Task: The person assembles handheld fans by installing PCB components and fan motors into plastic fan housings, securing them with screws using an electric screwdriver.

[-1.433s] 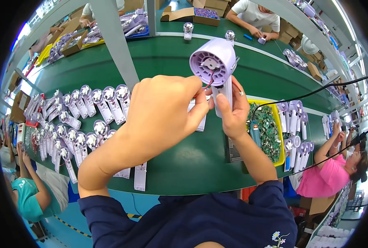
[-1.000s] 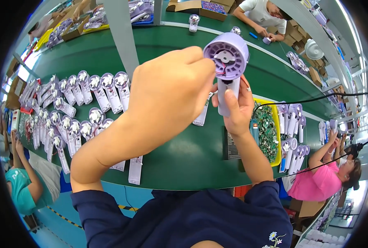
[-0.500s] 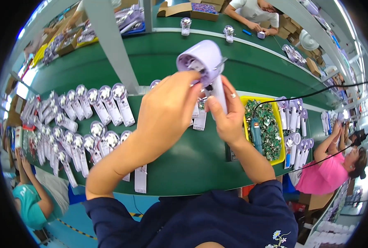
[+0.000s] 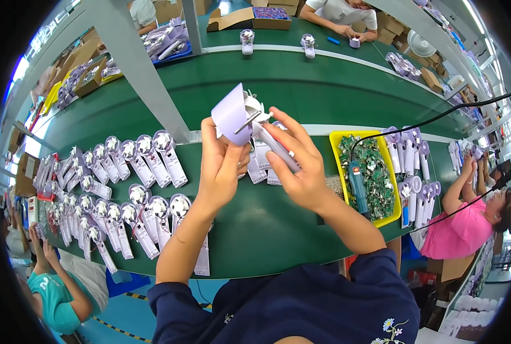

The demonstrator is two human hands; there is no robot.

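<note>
Above the green bench, a part-assembled handheld fan [image 4: 230, 116] with a lavender round housing is between my two hands. White fan blades [image 4: 253, 105] show at the housing's open side. My left hand [image 4: 220, 163] is closed around the housing from below, thumb against it. The fan's pale handle [image 4: 278, 150] lies in my right hand [image 4: 304, 169], thumb on the near side and fingers on the far side. A thin grey metal-looking piece [image 4: 247, 122] crosses the housing; its kind is unclear. Just beyond my hands, more pale handles [image 4: 257, 166] lie on the bench, partly hidden.
Rows of similar fans [image 4: 143, 152] cover the bench on my left. A yellow tray [image 4: 394, 207] of green circuit boards stands at right, a teal electric screwdriver [image 4: 358, 186] over it. A black cable [image 4: 439, 119] spans the right side. Co-workers sit left, right and opposite.
The fan has come lower and to the left, and its housing has turned so its open side faces right. My left hand has moved from over the housing to below it.
</note>
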